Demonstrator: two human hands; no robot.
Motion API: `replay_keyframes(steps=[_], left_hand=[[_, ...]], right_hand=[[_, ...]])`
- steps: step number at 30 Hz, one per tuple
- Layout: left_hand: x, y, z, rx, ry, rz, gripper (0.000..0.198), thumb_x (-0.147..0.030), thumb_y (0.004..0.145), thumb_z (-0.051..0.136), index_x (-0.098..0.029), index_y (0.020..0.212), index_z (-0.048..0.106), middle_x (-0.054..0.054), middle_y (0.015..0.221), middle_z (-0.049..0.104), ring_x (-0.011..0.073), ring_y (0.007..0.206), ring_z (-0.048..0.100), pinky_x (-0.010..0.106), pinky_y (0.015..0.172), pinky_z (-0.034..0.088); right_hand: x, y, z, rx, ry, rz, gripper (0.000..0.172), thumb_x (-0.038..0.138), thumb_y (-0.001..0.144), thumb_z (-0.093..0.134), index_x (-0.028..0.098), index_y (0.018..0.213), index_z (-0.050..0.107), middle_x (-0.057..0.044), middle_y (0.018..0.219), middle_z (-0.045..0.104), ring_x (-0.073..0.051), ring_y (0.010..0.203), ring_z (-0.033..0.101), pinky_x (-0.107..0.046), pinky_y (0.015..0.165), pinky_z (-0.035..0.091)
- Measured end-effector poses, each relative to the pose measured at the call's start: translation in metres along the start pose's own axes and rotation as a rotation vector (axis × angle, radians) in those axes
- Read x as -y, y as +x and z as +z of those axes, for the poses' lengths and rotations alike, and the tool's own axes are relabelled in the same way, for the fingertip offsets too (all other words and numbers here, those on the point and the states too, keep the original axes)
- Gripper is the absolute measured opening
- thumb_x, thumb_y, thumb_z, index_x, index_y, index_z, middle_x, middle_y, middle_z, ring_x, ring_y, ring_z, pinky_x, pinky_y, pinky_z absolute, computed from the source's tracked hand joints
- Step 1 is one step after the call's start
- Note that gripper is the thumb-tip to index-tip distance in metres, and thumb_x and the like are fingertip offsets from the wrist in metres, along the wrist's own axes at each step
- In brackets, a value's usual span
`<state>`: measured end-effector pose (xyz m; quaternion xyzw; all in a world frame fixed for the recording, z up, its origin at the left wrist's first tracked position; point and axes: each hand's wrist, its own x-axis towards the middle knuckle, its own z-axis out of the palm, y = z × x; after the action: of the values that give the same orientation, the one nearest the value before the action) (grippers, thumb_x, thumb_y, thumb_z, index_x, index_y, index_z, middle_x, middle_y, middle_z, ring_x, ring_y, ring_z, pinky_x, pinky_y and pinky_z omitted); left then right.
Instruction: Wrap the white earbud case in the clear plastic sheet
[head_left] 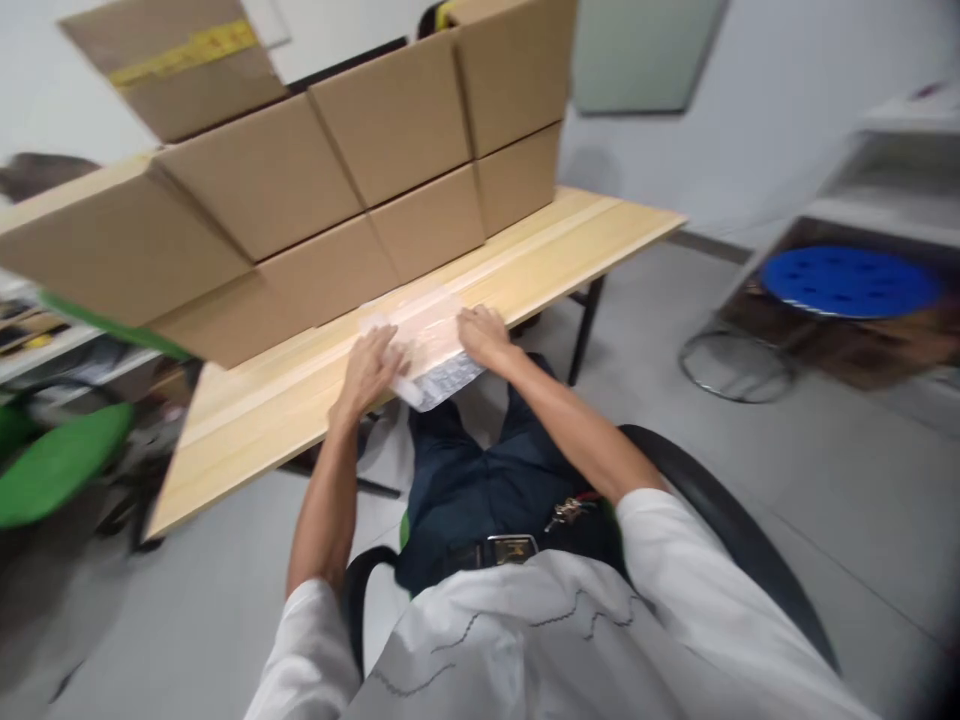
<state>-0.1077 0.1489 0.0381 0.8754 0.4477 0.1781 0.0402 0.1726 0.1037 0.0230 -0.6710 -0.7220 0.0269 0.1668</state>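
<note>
A sheet or bag of clear bubble wrap point(448, 382) lies across the front edge of the wooden table point(247, 420), its near end hanging over toward my lap. My left hand point(373, 362) has its fingers bent around the left side of the plastic. At the right side, my right hand point(482, 332) is closed on the plastic, thumb and fingers together. Wood grain shows through the clear film between the hands. Blur hides the fingertips and whether anything is inside the wrap.
Stacked cardboard boxes point(409, 110) form a wall along the table's far side. One taped box point(180, 65) stands on top at left. A green chair point(67, 465) is at the left. A blue stool point(847, 282) stands at the right near a shelf. My legs are under the table edge.
</note>
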Motion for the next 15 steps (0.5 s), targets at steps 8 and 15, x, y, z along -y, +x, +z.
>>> replay_keyframes(steps=[8,15], left_hand=[[0.032,0.023,0.021,0.034,0.122,0.015,0.053,-0.050,0.098,0.045,-0.022,0.127,0.080,0.012,0.154,0.080,0.0407,0.164,0.058,0.059,0.140,0.044],[0.051,0.011,0.006,-0.054,-0.008,-0.073,0.016,-0.049,0.088,0.062,-0.039,0.094,0.073,-0.016,0.139,0.083,0.0401,0.150,0.070,0.063,0.135,0.052]], right_hand=[[-0.005,0.011,-0.006,-0.025,-0.050,-0.023,0.034,0.011,0.114,0.050,0.014,0.131,0.079,-0.013,0.148,0.076,-0.026,0.137,0.063,-0.040,0.120,0.048],[-0.009,0.020,0.005,-0.058,0.033,-0.045,0.028,0.011,0.113,0.054,0.013,0.125,0.079,-0.013,0.145,0.078,-0.028,0.139,0.065,-0.043,0.119,0.051]])
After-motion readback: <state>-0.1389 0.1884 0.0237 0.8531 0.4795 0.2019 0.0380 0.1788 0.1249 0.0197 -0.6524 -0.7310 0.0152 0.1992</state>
